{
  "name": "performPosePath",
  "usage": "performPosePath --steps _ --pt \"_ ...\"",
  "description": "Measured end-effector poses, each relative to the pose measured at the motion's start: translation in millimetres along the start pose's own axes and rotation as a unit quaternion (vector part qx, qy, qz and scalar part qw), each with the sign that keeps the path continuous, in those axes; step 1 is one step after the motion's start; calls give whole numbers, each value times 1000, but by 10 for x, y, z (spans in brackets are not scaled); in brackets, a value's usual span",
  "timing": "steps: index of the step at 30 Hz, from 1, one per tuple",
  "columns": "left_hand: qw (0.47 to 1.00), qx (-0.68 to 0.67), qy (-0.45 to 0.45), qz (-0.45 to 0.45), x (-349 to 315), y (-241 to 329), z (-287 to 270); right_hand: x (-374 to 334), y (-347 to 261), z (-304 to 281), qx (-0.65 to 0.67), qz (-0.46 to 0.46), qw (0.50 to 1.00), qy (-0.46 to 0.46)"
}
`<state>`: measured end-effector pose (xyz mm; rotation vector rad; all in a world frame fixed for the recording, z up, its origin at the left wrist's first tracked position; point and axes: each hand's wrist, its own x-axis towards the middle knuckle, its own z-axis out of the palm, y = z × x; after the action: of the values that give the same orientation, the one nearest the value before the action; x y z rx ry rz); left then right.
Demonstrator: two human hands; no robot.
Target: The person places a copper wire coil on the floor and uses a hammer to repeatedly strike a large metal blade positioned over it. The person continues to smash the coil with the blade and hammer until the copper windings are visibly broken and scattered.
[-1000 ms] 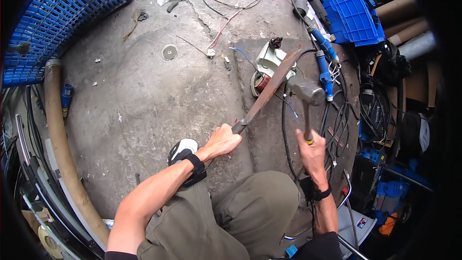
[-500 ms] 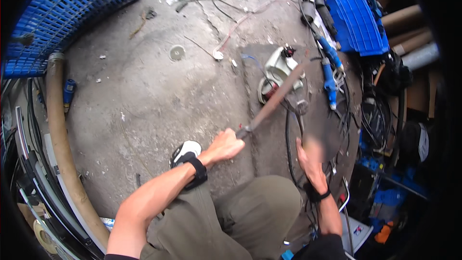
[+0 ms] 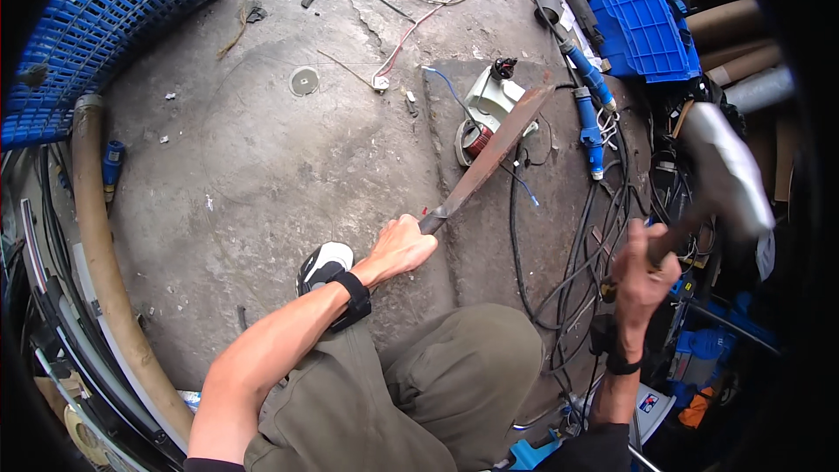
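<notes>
My left hand [image 3: 404, 245] is closed round the dark handle of a rusty machete [image 3: 494, 153]. Its long blade slants up and right across a pale plastic housing [image 3: 498, 100], hiding part of it; whether the blade touches it I cannot tell. A reddish copper coil [image 3: 476, 141] shows at the housing's lower left, with a black part at its top. To the right, my right hand [image 3: 645, 271] grips the handle of a hammer, raised beside the cables. The big silvery hammer head [image 3: 730, 170] is smeared by motion.
Black cables [image 3: 572, 288] and blue connectors [image 3: 590, 131] lie along the right. Blue plastic crates stand at the far left [image 3: 122, 26] and far right [image 3: 625, 13]. A long cardboard tube [image 3: 109, 253] runs down the left side. Thin wires [image 3: 419, 17] trail over the concrete floor.
My right hand has swung up and to the right with the hammer, away from the housing. My left hand still holds the machete across the housing, almost unmoved.
</notes>
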<state>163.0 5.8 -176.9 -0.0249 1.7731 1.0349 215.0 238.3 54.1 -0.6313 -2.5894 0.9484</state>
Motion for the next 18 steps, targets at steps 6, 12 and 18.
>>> performPosePath --steps 6,12,18 --pt "1000 2 -9 6 27 43 9 -259 523 448 -55 -186 980 34" --pt "1000 -8 -2 23 88 -59 -19 -567 961 776 -110 66 971 -200" --pt "1000 -6 4 20 86 7 11 -429 790 540 -94 58 983 -148"
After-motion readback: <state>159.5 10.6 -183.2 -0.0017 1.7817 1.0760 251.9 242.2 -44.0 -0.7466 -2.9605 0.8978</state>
